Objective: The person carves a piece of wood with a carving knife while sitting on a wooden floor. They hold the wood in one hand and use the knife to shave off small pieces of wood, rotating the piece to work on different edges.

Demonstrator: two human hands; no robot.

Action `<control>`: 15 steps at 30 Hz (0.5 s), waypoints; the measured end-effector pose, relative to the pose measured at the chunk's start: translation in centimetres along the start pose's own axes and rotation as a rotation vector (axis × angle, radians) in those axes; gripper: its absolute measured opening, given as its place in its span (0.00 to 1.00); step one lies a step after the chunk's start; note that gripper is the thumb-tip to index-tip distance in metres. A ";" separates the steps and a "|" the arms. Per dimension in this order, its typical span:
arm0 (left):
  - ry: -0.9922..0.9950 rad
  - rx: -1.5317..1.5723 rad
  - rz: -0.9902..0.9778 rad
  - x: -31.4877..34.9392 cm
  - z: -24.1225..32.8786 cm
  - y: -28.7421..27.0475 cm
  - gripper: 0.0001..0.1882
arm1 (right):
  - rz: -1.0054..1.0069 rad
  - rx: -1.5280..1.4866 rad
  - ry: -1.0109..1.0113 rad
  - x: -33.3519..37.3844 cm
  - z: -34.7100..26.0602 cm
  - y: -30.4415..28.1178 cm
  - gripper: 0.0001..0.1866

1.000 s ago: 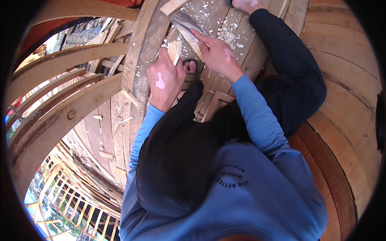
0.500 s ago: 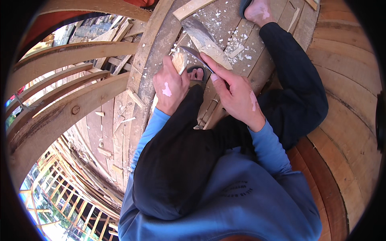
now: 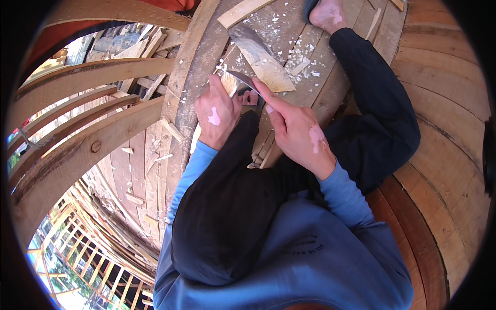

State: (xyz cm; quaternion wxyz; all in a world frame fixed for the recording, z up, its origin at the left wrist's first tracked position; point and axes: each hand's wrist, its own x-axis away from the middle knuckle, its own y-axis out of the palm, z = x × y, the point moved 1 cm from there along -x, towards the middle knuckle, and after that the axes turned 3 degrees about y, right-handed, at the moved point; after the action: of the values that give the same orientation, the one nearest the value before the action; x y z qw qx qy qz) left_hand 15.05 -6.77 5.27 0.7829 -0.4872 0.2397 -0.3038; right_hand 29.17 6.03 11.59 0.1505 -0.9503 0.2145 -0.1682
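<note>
My left hand (image 3: pixel 216 116) is closed around a pale wooden stick (image 3: pixel 229 84), whose cut end sticks up past the thumb and fingers. The rest of the stick is mostly hidden by the hand and sleeve. In my right hand (image 3: pixel 302 133) is a knife (image 3: pixel 241 77), its handle covered by my fingers. The index finger lies stretched along the back of the blade. The blade crosses the stick's upper end and appears to touch it. Just beyond the hands, a flat wooden board (image 3: pixel 263 62) lies on the plank floor among white shavings (image 3: pixel 305 56).
Curved wooden ribs (image 3: pixel 93 132) rise on the left, with gaps between them. Curved planking (image 3: pixel 439 124) walls the right side. A wooden strip (image 3: pixel 243 11) lies at the far end. Offcuts (image 3: pixel 173 129) are scattered left of my arm. My sandalled foot is behind the knife.
The knife has moved left and down onto the stick's end, its blade now lying flatter across it. My right hand has shifted slightly left; my left hand holds nearly the same place.
</note>
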 end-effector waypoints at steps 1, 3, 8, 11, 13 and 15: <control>-0.008 -0.004 -0.018 0.0 -0.2 0.1 0.18 | -0.009 0.014 -0.004 -0.2 0.1 0.0 0.31; -0.027 -0.010 -0.058 0.1 -0.6 0.2 0.17 | -0.029 0.042 -0.008 -0.7 0.4 -0.1 0.30; -0.038 -0.017 0.014 1.3 -2.3 1.4 0.17 | -0.060 -0.004 -0.023 -1.6 1.7 1.8 0.29; 0.054 0.035 0.040 2.2 -1.9 1.4 0.16 | -0.007 0.078 0.072 -3.2 3.5 3.0 0.28; 0.267 0.159 0.014 1.6 0.7 -0.3 0.16 | 0.021 0.130 0.203 -5.7 5.3 2.8 0.27; 0.108 0.159 0.037 1.2 0.8 -0.7 0.16 | 0.046 0.123 0.243 -7.7 7.0 1.6 0.26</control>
State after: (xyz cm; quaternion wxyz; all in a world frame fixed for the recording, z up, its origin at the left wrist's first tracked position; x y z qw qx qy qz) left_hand 16.27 -7.39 6.16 0.8105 -0.4020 0.2658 -0.3330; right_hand 24.73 9.63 2.77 0.1854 -0.9067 0.2423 -0.2914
